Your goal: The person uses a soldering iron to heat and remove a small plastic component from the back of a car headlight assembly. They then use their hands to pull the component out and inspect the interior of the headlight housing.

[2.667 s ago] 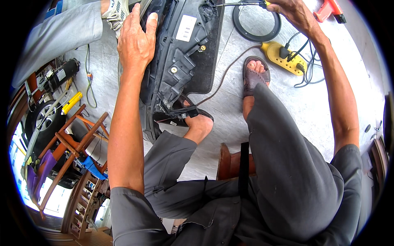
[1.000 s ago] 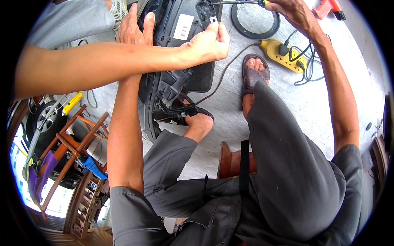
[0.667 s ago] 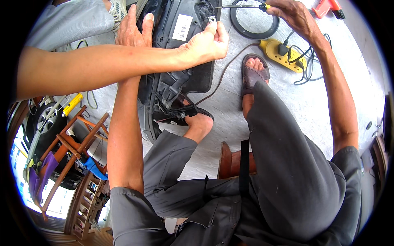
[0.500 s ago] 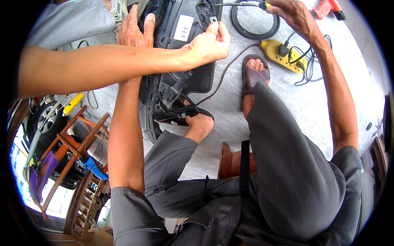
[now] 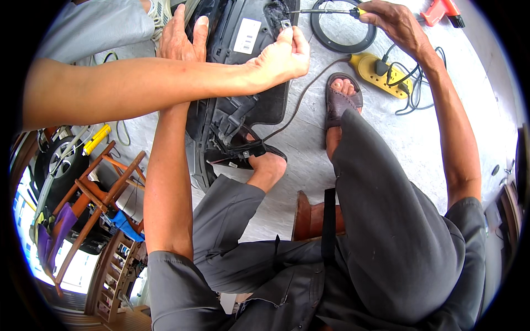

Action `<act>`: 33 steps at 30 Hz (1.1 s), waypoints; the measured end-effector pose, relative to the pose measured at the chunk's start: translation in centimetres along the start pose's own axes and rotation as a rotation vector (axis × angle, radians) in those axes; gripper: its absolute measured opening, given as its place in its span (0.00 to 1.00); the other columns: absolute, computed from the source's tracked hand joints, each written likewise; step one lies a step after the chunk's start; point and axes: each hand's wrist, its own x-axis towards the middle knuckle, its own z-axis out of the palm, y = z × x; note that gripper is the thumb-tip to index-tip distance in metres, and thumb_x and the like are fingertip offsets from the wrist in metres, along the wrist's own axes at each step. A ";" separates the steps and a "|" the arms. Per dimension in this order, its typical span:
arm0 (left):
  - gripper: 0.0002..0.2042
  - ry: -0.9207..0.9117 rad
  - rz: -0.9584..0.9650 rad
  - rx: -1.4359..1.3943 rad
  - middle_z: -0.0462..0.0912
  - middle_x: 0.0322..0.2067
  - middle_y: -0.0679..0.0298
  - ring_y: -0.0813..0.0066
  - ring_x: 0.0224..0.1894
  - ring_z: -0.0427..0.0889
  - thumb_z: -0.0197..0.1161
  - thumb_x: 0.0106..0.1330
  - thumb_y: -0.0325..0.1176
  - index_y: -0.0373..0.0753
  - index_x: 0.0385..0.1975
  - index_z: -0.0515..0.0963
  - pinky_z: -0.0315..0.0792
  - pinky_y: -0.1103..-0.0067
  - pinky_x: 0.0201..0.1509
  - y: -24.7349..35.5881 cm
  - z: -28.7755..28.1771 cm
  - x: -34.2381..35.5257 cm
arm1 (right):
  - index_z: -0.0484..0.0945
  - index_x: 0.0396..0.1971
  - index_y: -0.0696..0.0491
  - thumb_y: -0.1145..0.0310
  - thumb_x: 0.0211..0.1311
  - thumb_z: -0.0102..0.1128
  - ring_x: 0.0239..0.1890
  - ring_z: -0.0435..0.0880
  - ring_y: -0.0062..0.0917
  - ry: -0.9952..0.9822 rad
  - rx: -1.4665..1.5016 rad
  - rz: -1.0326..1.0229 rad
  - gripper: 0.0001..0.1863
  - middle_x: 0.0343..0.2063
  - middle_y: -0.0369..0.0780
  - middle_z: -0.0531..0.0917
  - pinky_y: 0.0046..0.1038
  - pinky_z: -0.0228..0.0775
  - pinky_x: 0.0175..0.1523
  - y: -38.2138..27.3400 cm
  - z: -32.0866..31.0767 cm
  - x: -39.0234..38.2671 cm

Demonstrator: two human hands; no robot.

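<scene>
A large black plastic panel (image 5: 243, 66) with a white label stands on edge on the floor ahead of me. My left hand (image 5: 179, 36) lies flat on its upper left edge. My right hand (image 5: 389, 19) grips a screwdriver (image 5: 326, 11) with a yellow-and-black handle, its shaft pointing left at the panel's top. Another person's arm reaches in from the left; that hand (image 5: 279, 55) pinches a small metal clip (image 5: 286, 23) against the panel near the screwdriver tip.
A yellow power strip (image 5: 381, 71) with plugged cables lies on the grey floor by my right foot. A black ring (image 5: 342, 33) and a red tool (image 5: 439, 11) lie beyond. Wooden chairs (image 5: 94, 187) and a tyre (image 5: 58, 165) stand at left.
Another person's arm came in from the left and now holds a small clip at the panel's top. My two hands have stayed about where they were.
</scene>
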 end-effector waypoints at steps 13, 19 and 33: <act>0.07 -0.045 -0.087 -0.265 0.83 0.31 0.56 0.68 0.39 0.83 0.67 0.49 0.14 0.25 0.29 0.83 0.81 0.79 0.39 0.4 -0.1 0.5 | 0.84 0.42 0.59 0.53 0.68 0.63 0.36 0.86 0.34 -0.006 -0.009 0.019 0.21 0.34 0.46 0.86 0.33 0.76 0.43 -1.5 -0.2 0.1; 0.08 -0.023 -0.127 -0.248 0.83 0.31 0.55 0.65 0.41 0.83 0.68 0.45 0.16 0.27 0.27 0.83 0.81 0.76 0.39 0.1 -0.2 0.8 | 0.84 0.42 0.59 0.55 0.67 0.65 0.36 0.86 0.34 -0.015 0.022 0.066 0.20 0.33 0.46 0.86 0.33 0.77 0.42 -0.9 -0.3 0.9; 0.06 -0.027 -0.172 -0.268 0.83 0.30 0.58 0.71 0.38 0.82 0.67 0.49 0.14 0.26 0.28 0.82 0.81 0.79 0.40 0.1 -0.4 0.8 | 0.84 0.42 0.60 0.56 0.67 0.65 0.37 0.86 0.34 -0.022 -0.003 0.014 0.19 0.34 0.46 0.87 0.33 0.77 0.42 -0.9 -0.2 0.1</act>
